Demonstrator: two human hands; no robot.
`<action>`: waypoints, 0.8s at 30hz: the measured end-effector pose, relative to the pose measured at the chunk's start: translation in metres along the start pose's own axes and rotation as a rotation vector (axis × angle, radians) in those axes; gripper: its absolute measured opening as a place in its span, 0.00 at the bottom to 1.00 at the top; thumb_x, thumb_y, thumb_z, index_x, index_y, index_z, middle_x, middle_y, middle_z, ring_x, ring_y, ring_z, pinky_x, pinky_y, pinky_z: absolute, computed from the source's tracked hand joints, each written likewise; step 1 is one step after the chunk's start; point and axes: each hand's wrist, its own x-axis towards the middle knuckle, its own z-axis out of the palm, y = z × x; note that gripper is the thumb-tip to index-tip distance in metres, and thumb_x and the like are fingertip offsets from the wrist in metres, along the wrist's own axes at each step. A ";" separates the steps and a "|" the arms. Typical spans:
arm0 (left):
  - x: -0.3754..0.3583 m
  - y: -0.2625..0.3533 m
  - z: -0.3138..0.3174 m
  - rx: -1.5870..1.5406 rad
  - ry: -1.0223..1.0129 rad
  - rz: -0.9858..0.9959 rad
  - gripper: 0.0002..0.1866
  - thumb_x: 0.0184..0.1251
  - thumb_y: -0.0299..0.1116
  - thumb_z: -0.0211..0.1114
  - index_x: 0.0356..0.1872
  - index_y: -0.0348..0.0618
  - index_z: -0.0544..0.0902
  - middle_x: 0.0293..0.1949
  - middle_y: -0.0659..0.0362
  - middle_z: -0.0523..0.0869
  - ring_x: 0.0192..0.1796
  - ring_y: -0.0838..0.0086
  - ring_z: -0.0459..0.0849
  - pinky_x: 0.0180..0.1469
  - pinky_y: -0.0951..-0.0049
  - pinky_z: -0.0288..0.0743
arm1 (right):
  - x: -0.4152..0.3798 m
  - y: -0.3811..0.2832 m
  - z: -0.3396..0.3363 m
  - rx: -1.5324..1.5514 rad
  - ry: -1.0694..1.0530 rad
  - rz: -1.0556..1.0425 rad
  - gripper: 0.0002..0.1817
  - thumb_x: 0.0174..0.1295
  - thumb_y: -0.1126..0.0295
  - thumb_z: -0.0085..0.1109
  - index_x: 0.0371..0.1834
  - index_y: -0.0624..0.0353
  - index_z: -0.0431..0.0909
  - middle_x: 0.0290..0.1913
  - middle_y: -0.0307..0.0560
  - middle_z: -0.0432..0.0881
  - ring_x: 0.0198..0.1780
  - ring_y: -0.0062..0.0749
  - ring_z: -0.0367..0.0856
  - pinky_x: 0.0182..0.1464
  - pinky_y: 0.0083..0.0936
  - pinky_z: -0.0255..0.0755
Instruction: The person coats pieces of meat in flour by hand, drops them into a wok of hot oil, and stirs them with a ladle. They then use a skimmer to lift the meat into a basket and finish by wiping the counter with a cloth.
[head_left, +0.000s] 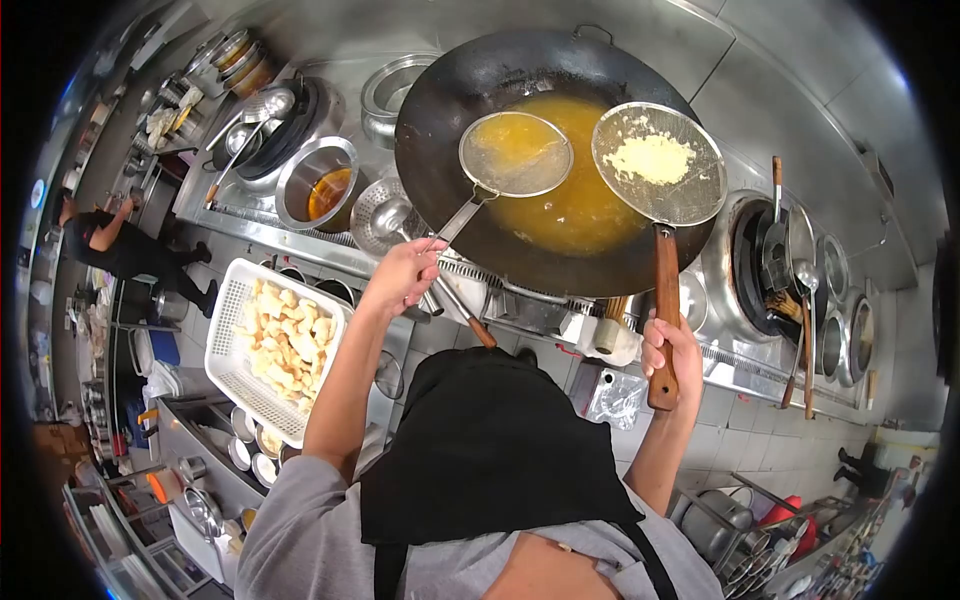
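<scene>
A large dark wok [440, 100] with yellowish oil [560, 215] in it stands in front of me. My left hand [402, 277] grips the metal handle of a fine mesh skimmer [516, 155], whose round head is over the left part of the oil. In my right hand [676, 362] is the wooden handle of a second mesh strainer [612, 195]. Its head overlaps the wok's right side and bears a heap of pale yellow bits [652, 159]. Close to my left hand lies a perforated ladle [380, 215] on the stove edge.
Left of me, a white plastic basket [222, 345] holds pale chunks [285, 345]. A steel pot [292, 180] with reddish-brown liquid sits beside the wok. On the right are another burner [745, 265] and several long-handled utensils [808, 330]. A person [120, 250] stands at the far left.
</scene>
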 end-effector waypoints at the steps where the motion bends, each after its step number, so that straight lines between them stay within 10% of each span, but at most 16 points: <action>1: -0.009 0.003 0.009 0.015 0.013 0.014 0.21 0.64 0.27 0.49 0.59 0.36 0.68 0.18 0.66 0.71 0.09 0.86 0.59 0.09 0.83 0.48 | -0.003 -0.003 0.000 -0.008 0.027 0.012 0.10 0.65 0.74 0.45 0.47 0.64 0.65 0.23 0.39 0.67 0.14 0.19 0.63 0.12 0.19 0.63; 21: 0.018 0.066 0.051 0.242 0.103 0.400 0.13 0.69 0.29 0.51 0.53 0.40 0.71 0.21 0.67 0.71 0.16 0.87 0.63 0.18 0.84 0.57 | 0.011 0.008 0.015 -0.024 -0.033 0.076 0.09 0.61 0.77 0.47 0.42 0.61 0.60 0.23 0.42 0.68 0.15 0.23 0.66 0.14 0.24 0.68; 24: 0.007 0.057 0.068 0.824 0.340 0.671 0.16 0.65 0.26 0.52 0.53 0.49 0.73 0.32 0.49 0.83 0.32 0.51 0.84 0.34 0.54 0.75 | 0.014 0.011 0.025 -0.010 -0.099 0.089 0.09 0.62 0.76 0.48 0.44 0.61 0.62 0.24 0.40 0.68 0.17 0.22 0.67 0.16 0.23 0.68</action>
